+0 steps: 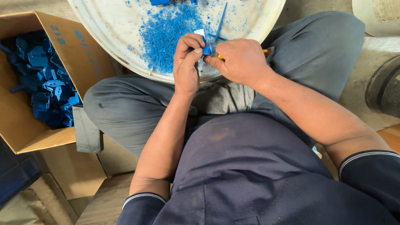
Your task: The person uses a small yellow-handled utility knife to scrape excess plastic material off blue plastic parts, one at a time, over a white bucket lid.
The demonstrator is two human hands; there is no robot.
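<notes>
My left hand [186, 62] pinches a small blue plastic part [206, 50] between thumb and fingers, over the near rim of a round white tray [121, 33]. My right hand [241, 60] is closed around a thin tool with a yellow handle [265, 51], its tip hidden against the blue part. A heap of blue plastic shavings [164, 33] lies on the tray just beyond my left hand. A thin blue plastic sprue [221, 21] rests on the tray behind my hands.
An open cardboard box [25, 129] full of blue plastic parts [43, 79] stands at the left beside my knee. My legs in grey trousers frame the tray. A dark round mesh object [385, 89] sits at the right edge.
</notes>
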